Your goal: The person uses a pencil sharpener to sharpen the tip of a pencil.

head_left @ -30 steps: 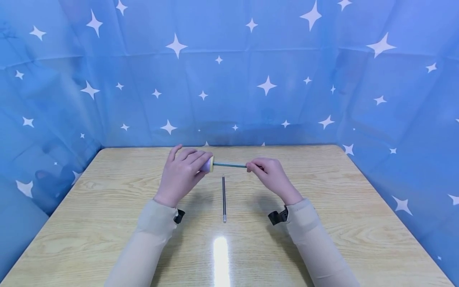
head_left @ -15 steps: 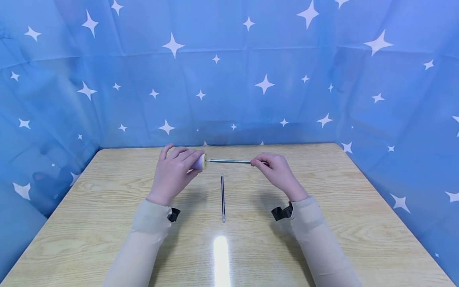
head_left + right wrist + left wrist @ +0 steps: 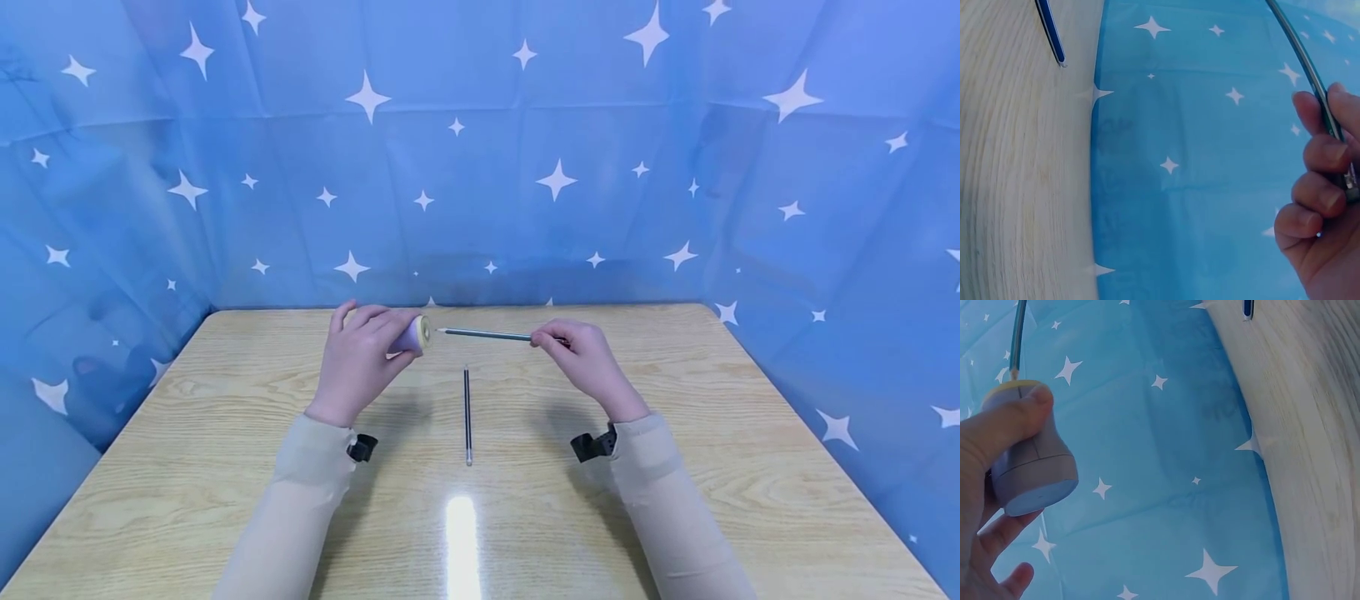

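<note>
My left hand [image 3: 356, 362] grips a lavender pencil sharpener [image 3: 407, 337] with a pale yellow end, held above the table. In the left wrist view the sharpener [image 3: 1035, 465] has a rounded, waisted body, with the thumb pressed near its yellow rim. Opposite it, my right hand [image 3: 583, 365] pinches a green pencil [image 3: 487, 335] near its rear end. The pencil's pointed tip faces the sharpener's yellow end, a small gap between them in the head view. Curled fingers surround the pencil [image 3: 1310, 69] in the right wrist view.
A dark blue pencil [image 3: 468, 417] with a white end lies lengthwise on the wooden table [image 3: 750, 483], below and between the hands. A blue curtain [image 3: 480, 217] with white stars hangs behind the table and along both sides.
The pencil has come out of the sharpener. My right hand has drawn it to the right, and my left hand has shifted left, turning the sharpener's yellow end more into view.
</note>
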Action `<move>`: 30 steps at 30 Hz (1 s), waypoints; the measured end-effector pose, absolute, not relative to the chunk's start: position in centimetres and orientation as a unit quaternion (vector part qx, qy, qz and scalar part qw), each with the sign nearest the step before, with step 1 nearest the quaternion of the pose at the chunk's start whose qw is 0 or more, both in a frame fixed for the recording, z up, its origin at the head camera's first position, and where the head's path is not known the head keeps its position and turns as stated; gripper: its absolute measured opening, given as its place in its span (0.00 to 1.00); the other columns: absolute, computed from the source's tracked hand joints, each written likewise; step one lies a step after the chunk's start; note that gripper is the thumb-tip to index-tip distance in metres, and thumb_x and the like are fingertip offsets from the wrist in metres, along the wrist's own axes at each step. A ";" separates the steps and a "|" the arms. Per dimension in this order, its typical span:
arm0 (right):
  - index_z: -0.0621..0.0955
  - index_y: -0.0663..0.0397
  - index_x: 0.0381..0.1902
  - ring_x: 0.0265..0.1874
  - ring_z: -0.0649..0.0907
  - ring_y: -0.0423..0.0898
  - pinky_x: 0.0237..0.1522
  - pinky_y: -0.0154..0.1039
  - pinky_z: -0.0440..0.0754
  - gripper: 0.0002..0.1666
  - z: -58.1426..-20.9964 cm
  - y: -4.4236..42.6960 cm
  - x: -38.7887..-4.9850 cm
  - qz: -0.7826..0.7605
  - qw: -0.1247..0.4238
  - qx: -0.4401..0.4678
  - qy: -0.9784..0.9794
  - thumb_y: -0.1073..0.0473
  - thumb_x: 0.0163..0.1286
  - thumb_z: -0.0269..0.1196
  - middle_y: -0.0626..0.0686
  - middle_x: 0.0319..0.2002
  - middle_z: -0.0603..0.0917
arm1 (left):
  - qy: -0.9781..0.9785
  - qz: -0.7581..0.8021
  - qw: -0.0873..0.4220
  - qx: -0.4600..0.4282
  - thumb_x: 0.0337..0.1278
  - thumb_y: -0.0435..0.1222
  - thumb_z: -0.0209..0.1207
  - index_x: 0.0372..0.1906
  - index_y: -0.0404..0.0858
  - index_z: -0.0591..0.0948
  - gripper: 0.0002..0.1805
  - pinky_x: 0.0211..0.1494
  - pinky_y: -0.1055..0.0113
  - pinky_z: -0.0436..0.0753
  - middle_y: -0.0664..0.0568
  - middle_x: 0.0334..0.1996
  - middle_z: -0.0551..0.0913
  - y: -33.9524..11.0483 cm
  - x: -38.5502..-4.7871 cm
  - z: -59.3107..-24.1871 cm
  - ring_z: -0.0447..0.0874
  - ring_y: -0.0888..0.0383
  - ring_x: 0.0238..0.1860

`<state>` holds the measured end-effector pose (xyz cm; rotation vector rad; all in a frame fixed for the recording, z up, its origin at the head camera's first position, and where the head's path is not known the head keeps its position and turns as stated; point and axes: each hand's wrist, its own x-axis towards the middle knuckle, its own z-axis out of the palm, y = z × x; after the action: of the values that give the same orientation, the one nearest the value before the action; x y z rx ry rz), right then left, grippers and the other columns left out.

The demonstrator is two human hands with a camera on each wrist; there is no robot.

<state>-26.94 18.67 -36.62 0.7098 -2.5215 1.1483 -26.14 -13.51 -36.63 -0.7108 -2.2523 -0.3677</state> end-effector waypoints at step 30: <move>0.83 0.70 0.42 0.15 0.58 0.44 0.24 0.39 0.60 0.16 -34.7 18.7 -25.6 0.554 0.175 0.154 -0.800 0.62 0.75 0.54 0.49 0.18 0.67 | -0.863 -0.276 0.327 -0.266 0.41 0.39 0.76 0.56 0.39 0.81 0.31 0.60 0.49 0.64 0.47 0.47 0.85 -12.6 -26.0 -36.5 0.76 0.51 0.51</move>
<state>-25.60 18.73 -34.71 0.4375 -2.2662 1.5689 -26.03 -12.58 -36.51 -0.6978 -2.2613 -0.7241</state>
